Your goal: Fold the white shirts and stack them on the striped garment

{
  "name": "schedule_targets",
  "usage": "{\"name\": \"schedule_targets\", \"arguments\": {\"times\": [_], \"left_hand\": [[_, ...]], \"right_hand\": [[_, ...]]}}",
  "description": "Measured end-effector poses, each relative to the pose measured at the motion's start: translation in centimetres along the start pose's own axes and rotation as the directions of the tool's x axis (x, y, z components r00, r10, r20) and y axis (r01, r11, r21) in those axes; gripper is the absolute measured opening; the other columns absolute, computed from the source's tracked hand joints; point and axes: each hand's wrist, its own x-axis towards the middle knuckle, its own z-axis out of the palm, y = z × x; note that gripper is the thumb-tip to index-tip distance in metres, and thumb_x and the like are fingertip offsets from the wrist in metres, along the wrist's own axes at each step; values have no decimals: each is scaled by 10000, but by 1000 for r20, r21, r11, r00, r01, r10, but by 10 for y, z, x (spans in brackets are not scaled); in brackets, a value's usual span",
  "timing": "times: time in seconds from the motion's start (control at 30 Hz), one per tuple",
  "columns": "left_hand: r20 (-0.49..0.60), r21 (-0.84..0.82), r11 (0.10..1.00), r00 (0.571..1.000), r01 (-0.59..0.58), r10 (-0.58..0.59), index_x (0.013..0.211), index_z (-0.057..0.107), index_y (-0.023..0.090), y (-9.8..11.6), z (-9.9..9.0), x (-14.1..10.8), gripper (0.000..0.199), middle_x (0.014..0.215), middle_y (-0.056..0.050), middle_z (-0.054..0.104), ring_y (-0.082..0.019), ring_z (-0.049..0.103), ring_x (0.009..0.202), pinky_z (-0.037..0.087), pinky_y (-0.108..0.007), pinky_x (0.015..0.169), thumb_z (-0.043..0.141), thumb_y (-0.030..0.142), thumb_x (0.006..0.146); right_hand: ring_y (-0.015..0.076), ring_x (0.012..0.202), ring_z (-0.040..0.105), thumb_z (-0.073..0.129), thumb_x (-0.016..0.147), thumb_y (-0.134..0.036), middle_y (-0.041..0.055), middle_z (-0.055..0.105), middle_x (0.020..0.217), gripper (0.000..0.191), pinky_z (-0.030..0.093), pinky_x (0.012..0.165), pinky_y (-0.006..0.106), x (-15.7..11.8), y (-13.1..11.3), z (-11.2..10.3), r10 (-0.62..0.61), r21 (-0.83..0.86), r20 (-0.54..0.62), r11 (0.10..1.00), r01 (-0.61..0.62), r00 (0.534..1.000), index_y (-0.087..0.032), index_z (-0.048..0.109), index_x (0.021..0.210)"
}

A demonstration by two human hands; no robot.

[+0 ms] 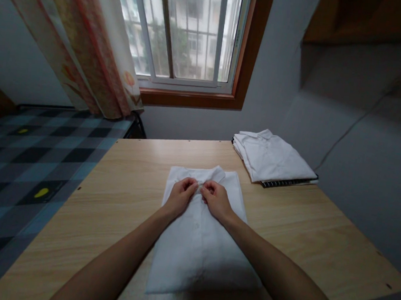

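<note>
A folded white shirt (199, 245) lies on the wooden table, its collar at the far end and its button front facing up. Just below the collar, my left hand (182, 192) pinches the fabric with thumb and fingers pressed together. Close beside it on the right, my right hand (215, 198) also has closed fingertips on the shirt, at the top of the button line. A small gap separates the fingertips of the two hands. Whatever small part of the collar opening lies between them is too tiny to make out.
More folded white clothing (273, 157) sits on a black-edged item (285, 183) at the table's back right. The wooden table (122, 180) has a checkered bed (60, 154) to its left. Behind are a window (194, 39) and a patterned curtain (87, 28); a shelf (371, 25) hangs upper right.
</note>
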Motion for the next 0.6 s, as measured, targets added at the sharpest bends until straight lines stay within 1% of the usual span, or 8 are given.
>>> {"name": "schedule_targets", "arguments": {"times": [0.07, 0.17, 0.27, 0.33, 0.47, 0.53, 0.6], "left_hand": [[3, 32, 999, 999, -37, 37, 723, 568, 170, 1, 1, -1, 216, 622, 31, 529, -114, 463, 597, 387, -231, 565, 596, 382, 756], [21, 113, 987, 994, -112, 110, 735, 584, 161, 4, 1, -4, 180, 670, 17, 563, -120, 493, 645, 406, -238, 614, 583, 333, 786], [37, 186, 963, 981, -195, 192, 748, 579, 161, 6, 2, -9, 156, 682, 16, 561, -119, 494, 645, 399, -237, 608, 563, 293, 830], [57, 261, 926, 962, -274, 268, 750, 575, 165, 7, 2, -11, 143, 684, 16, 551, -117, 489, 637, 388, -236, 597, 561, 264, 852], [89, 395, 809, 895, -435, 438, 757, 592, 170, 6, 2, -15, 130, 732, 0, 571, -124, 517, 688, 407, -245, 645, 565, 206, 880], [99, 420, 775, 872, -473, 479, 768, 609, 171, 6, 2, -15, 130, 749, -9, 591, -127, 537, 709, 422, -246, 666, 566, 194, 889], [108, 431, 765, 869, -479, 484, 779, 627, 171, 5, 3, -15, 121, 756, -15, 611, -129, 555, 714, 433, -245, 668, 578, 192, 888]], "right_hand": [[114, 464, 483, 590, 720, -356, -38, 533, 530, 173, 377, 471, 236, 0, -1, 0, 39, 13, -9, 999, -39, 999, -189, 567, 680], [104, 443, 463, 603, 687, -340, -43, 514, 494, 166, 336, 445, 228, 1, -2, 1, 121, 71, -11, 990, -120, 993, -183, 569, 642], [92, 450, 454, 610, 655, -304, -43, 515, 492, 137, 302, 438, 218, -1, -4, 2, 195, 164, 15, 967, -195, 981, -174, 577, 627], [84, 462, 452, 612, 635, -279, -41, 519, 503, 115, 289, 441, 212, -2, -4, 2, 227, 231, 42, 945, -231, 973, -167, 587, 625], [80, 483, 461, 615, 625, -262, -31, 537, 522, 107, 288, 445, 207, -2, -2, -1, 245, 328, 104, 907, -266, 964, -156, 610, 638], [79, 483, 464, 618, 633, -261, -23, 543, 515, 111, 301, 449, 206, -1, -2, -3, 236, 343, 142, 899, -271, 961, -150, 616, 632], [80, 489, 480, 628, 637, -259, -16, 554, 521, 115, 318, 453, 202, 0, -3, -4, 244, 358, 173, 887, -292, 954, -145, 618, 625]]}}
